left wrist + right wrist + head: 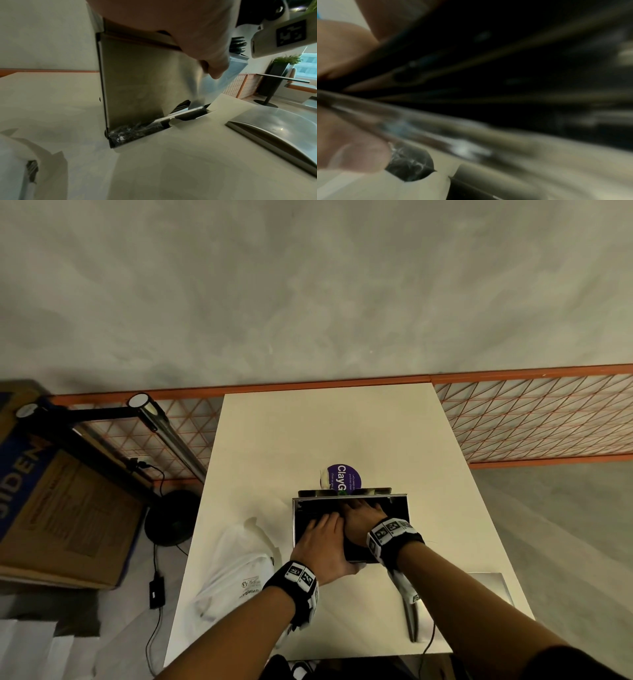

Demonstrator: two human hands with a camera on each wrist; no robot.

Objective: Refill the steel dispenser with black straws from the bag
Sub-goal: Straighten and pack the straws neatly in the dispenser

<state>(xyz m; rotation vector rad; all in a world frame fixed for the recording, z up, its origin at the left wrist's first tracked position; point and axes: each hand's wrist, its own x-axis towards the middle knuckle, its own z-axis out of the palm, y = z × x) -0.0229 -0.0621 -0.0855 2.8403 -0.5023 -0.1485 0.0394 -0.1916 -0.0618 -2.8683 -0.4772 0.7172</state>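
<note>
The steel dispenser (294, 518) stands open-topped in the middle of the white table (308, 433), filled with black straws (308, 513). My left hand (320, 537) lies flat on the straws, its thumb (216, 67) hanging down the dispenser's front wall (137, 81). Beside it my right hand (363, 513) reaches farther in, fingers stretched over the straws. More wrapped black straws (135, 132) show in the bottom tray. The white straw bag (236, 570) lies on the table to the left. The right wrist view is blurred: dark straws (488, 54) and a finger (351, 155).
A curved steel lid (493, 590) lies on the table at the right, also in the left wrist view (274, 135). A purple round sticker (344, 479) sits behind the dispenser. An orange mesh railing (531, 419) runs behind the table; a cardboard box (61, 508) stands far left.
</note>
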